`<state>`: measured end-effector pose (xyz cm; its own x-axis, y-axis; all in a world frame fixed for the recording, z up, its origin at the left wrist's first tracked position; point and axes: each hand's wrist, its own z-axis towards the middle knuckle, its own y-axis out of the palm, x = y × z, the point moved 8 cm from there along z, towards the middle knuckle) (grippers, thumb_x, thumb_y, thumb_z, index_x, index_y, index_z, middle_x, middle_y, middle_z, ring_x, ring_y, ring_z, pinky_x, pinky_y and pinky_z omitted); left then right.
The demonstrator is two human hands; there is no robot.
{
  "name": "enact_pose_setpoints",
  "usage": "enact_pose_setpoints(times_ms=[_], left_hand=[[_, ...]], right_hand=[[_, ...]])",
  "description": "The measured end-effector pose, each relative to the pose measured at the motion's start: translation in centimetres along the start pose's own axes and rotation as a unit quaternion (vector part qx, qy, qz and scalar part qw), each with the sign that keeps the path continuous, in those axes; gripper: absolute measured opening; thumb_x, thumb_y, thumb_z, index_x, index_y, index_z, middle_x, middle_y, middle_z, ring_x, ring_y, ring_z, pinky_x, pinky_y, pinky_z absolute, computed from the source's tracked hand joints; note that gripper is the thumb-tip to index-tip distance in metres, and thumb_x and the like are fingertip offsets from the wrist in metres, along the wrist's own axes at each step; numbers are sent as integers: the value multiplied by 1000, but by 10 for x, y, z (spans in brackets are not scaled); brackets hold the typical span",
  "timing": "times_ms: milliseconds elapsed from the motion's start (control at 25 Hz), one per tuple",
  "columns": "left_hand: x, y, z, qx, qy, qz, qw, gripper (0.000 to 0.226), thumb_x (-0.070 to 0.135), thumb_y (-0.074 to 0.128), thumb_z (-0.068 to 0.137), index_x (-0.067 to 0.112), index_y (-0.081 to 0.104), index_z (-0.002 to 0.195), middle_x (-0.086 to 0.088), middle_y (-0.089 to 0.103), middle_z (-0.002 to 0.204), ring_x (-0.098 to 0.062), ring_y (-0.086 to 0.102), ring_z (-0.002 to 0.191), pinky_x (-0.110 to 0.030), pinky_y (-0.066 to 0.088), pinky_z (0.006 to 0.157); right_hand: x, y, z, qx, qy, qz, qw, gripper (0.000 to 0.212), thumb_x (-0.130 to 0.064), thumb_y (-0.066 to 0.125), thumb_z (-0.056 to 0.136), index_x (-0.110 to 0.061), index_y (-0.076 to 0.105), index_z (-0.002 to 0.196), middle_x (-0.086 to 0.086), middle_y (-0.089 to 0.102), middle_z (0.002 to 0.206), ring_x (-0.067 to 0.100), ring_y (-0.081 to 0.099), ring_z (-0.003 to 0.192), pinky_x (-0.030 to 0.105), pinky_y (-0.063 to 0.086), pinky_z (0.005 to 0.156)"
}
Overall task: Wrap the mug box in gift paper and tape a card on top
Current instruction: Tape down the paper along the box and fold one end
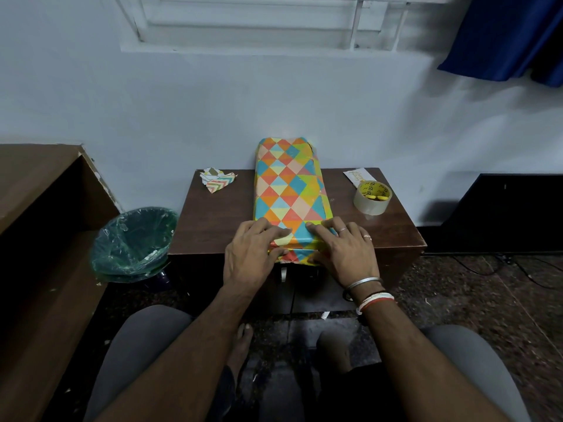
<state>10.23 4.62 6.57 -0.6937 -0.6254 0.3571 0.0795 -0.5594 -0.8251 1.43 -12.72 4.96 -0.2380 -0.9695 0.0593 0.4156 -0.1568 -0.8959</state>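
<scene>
mug box (pixel 289 190) wrapped, left hand (pixel 253 254), right hand (pixel 345 254) pressing near end

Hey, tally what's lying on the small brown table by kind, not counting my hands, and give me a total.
Wrapped box: 1
Tape roll: 1
Card: 1
Crumpled paper scrap: 1
Total: 4

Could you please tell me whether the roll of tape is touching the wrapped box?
Apart. The head view shows a strip of bare brown table between the tape roll and the right side of the wrapped box.
</scene>
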Motion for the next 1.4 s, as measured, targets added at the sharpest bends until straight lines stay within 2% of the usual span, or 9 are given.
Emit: enact_pose_setpoints(times_ms=[200, 360, 520, 720, 920, 1080, 1280, 1400], left_hand=[[6, 4, -4, 4, -8, 28, 1000, 52, 53, 87, 72, 41, 65, 117, 14, 54, 113, -17, 49, 114, -34, 56, 61], [8, 3, 0, 13, -18, 33, 999, 46, 46, 88, 72, 40, 64, 111, 14, 52, 107, -18, 50, 110, -33, 54, 58], [3, 2, 4, -7, -13, 4, 1000, 44, 40, 88, 74, 39, 65, 111, 14, 53, 105, -18, 50, 111, -36, 57, 64], [0, 1, 7, -41, -9, -8, 999, 44, 34, 87, 78, 38, 68, 117, 14, 56, 108, -17, 50, 115, -38, 57, 75], [5, -1, 7, -47, -4, 6, 999, 41, 35, 85, 80, 37, 67, 117, 14, 56, 109, -17, 50, 116, -38, 58, 75], [10, -3, 10, -62, 21, 65, 996, 44, 44, 82, 81, 42, 57, 118, 18, 53, 115, -16, 51, 115, -36, 57, 69], [19, -3, 24, -65, 96, 139, 983, 59, 54, 78, 77, 46, 55, 132, 12, 56, 110, -16, 59, 101, -40, 43, 86], [19, 2, 36, -117, 119, 144, 975, 64, 59, 72, 78, 46, 51, 138, 7, 53, 114, -19, 58, 105, -45, 43, 90]], right_hand=[[0, -4, 1, 35, -17, 13, 999, 62, -53, 78, 82, -37, 59, 138, 0, 64, 116, 30, 61, 90, 47, 52, 90], [-2, 0, 0, 24, -14, 19, 999, 59, -55, 74, 86, -38, 56, 140, -1, 62, 118, 30, 60, 92, 47, 51, 94], [5, -4, 4, 24, 3, 43, 999, 52, -63, 67, 87, -43, 61, 134, -6, 62, 114, 26, 59, 92, 44, 48, 97], [5, -5, 5, 23, 16, 64, 998, 45, -59, 69, 88, -42, 66, 129, -7, 63, 108, 26, 61, 86, 40, 51, 89], [3, -6, 5, 5, 23, 69, 997, 44, -58, 71, 87, -42, 65, 128, -7, 62, 110, 25, 62, 89, 40, 53, 78], [1, -5, 10, -15, 12, 70, 997, 46, -56, 74, 84, -39, 63, 126, -5, 59, 108, 26, 63, 90, 41, 54, 78], [-2, -14, 14, -16, -21, 44, 999, 46, -56, 76, 80, -35, 61, 119, -2, 58, 104, 28, 65, 85, 41, 55, 79], [-2, -18, 21, -54, -42, 34, 997, 53, -60, 72, 80, -35, 54, 123, -1, 54, 110, 29, 66, 89, 44, 54, 84]])
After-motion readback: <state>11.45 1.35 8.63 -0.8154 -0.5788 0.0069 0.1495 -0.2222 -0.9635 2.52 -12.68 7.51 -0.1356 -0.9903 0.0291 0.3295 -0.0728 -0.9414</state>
